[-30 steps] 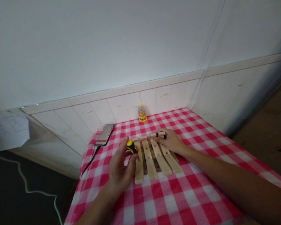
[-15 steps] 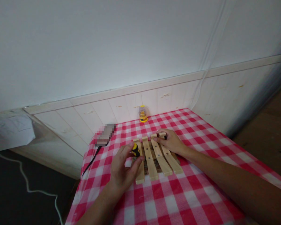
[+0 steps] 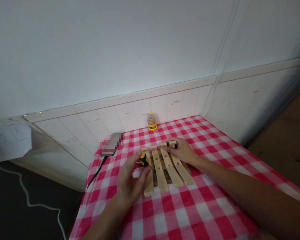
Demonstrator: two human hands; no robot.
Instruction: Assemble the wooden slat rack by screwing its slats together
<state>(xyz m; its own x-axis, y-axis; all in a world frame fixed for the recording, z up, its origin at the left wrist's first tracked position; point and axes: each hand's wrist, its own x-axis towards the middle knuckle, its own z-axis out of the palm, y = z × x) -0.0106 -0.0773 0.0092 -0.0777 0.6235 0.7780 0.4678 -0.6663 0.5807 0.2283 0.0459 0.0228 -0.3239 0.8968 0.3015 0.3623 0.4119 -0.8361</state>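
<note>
My left hand (image 3: 130, 176) has its thumb and fingers around the black-and-yellow handle of a short screwdriver (image 3: 144, 159), over the leftmost of several pale wooden slats (image 3: 162, 178). The tool's tip is hidden. The slats lie side by side, slightly fanned, across a darker brown base (image 3: 155, 180) on the tablecloth. Small round metal screw heads or holes show in the slats. On the far right, my right hand (image 3: 181, 150) grips the upper ends of the two right-hand slats, thumb toward the third one.
A red-and-white checked tablecloth (image 3: 180, 213) covers the table. By the wall stands a small clear container with a yellow base (image 3: 152, 122). A blurred-out phone-like device (image 3: 112, 144) with a black cable lies at the left edge. White paper (image 3: 10, 140) hangs at the far left.
Almost everything stays in place. The screwdriver handle in my left hand tilts slightly, and the whole view shifts a little.
</note>
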